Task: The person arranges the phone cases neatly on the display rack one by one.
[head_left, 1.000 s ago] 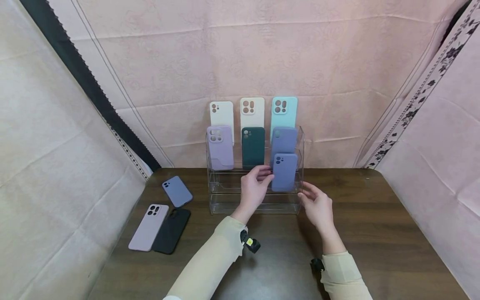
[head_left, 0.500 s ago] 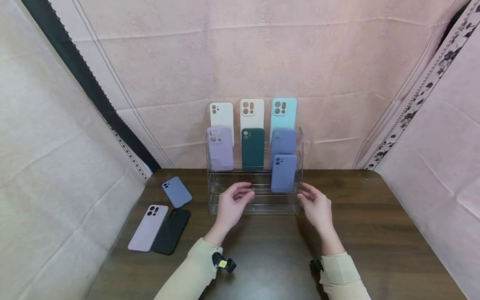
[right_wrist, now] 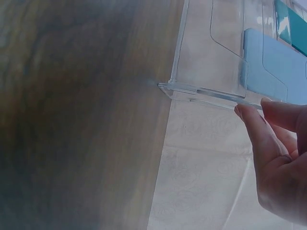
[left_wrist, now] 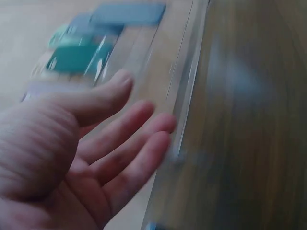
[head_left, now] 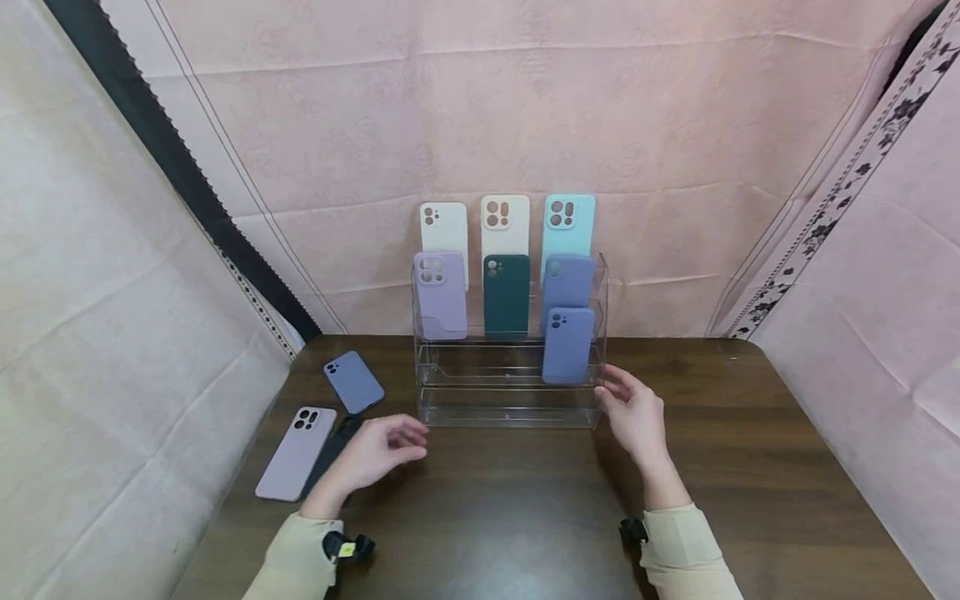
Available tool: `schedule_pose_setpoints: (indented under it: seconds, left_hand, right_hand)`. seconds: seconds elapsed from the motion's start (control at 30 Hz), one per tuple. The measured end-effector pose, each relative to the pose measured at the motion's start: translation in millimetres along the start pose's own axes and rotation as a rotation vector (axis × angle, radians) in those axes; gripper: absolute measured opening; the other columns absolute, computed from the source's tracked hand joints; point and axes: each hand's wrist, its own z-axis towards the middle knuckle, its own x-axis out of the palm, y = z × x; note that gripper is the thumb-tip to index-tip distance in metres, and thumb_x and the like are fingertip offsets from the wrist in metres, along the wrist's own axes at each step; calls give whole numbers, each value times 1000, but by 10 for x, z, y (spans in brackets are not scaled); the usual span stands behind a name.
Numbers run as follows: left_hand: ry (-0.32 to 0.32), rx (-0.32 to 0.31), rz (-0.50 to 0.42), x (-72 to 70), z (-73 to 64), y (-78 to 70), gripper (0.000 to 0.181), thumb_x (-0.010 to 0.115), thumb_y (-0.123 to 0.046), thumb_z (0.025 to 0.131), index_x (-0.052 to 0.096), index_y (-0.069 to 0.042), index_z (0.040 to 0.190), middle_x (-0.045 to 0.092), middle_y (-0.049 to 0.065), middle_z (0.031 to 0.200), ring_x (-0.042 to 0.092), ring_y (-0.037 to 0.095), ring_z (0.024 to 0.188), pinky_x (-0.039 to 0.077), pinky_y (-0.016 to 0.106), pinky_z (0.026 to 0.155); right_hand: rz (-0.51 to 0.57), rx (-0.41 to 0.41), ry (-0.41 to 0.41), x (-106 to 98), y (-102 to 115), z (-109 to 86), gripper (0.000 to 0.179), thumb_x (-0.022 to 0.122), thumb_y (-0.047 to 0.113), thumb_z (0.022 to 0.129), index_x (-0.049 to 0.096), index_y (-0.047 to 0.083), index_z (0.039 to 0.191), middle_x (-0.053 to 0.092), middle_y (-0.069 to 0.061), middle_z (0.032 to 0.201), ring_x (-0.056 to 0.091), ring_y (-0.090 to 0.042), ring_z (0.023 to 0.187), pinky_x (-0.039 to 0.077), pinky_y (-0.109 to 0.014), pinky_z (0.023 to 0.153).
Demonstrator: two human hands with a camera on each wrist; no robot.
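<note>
I see pale cloth rising on the far, left and right sides of a brown wooden tabletop. At the tabletop's far middle stands a see-through tiered rack.

The left hand is released, fingers loosely bent around nothing, just to the near left of the rack; my left wrist view is blurred. The right hand is grasping the rack's right end, and the right wrist view shows me its thumb and finger pinching the side panel.

Phone cases lean upright in the rack. Along the far row I count, left to right, a white case, a cream case and a turquoise case. The next row has a lilac case, a dark green case and a blue case. One row nearer, on the right, stands a violet-blue case.

To the left, flat on the tabletop, I have a pale mauve case, a black case partly hidden by the left hand and wrist, and, farther back, a slate-blue case. I can't tell whether the hand touches the black one.
</note>
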Motion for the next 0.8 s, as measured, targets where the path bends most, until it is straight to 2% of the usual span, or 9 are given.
schedule_pose_setpoints:
  seconds: [0.1, 0.2, 0.3, 0.4, 0.57, 0.8]
  left_hand:
    - [-28, -14, 33, -201, -137, 183, 29, 84, -18, 96, 76, -9, 122, 78, -1, 106, 74, 13, 90, 61, 33, 73]
    - [-112, -14, 92, -384, -251, 331, 29, 86, -13, 93, 76, -7, 119, 78, 3, 106, 74, 14, 91, 60, 32, 78]
    - [-193, -23, 161, -537, -349, 421, 34, 89, -9, 88, 76, -5, 119, 78, 7, 108, 75, 20, 94, 60, 36, 82]
    - [-245, -39, 231, -647, -420, 470, 41, 92, -8, 85, 75, -4, 122, 77, 11, 111, 74, 27, 99, 60, 43, 84]
    - [-260, -79, 303, -704, -488, 535, 51, 94, -12, 84, 72, -2, 129, 74, 17, 121, 71, 33, 105, 59, 50, 88]
    - [-259, -120, 322, -642, -508, 587, 64, 96, -12, 81, 68, -2, 137, 68, 22, 134, 67, 41, 114, 56, 57, 94]
  right_hand:
    - [2, -1, -2, -1, -1, 4, 41, 73, 8, 103, 67, 6, 144, 77, -20, 121, 77, -33, 106, 62, -34, 82]
    - [8, -3, -3, 3, -9, 7, 41, 73, 8, 103, 67, 6, 144, 77, -20, 120, 78, -33, 105, 62, -32, 80]
    - [4, -6, -1, 5, -14, 10, 41, 73, 8, 103, 67, 6, 144, 77, -20, 121, 77, -33, 105, 62, -33, 80]
    - [-3, -2, 5, 0, -11, 11, 42, 72, 10, 104, 66, 6, 145, 77, -19, 122, 77, -33, 107, 62, -35, 81]
    - [-4, 9, 14, -4, -6, 10, 43, 71, 11, 105, 65, 8, 147, 76, -18, 124, 77, -32, 108, 63, -37, 82]
    - [-14, 15, 14, 3, -15, -3, 42, 71, 12, 105, 65, 9, 146, 76, -18, 124, 77, -32, 108, 63, -39, 82]
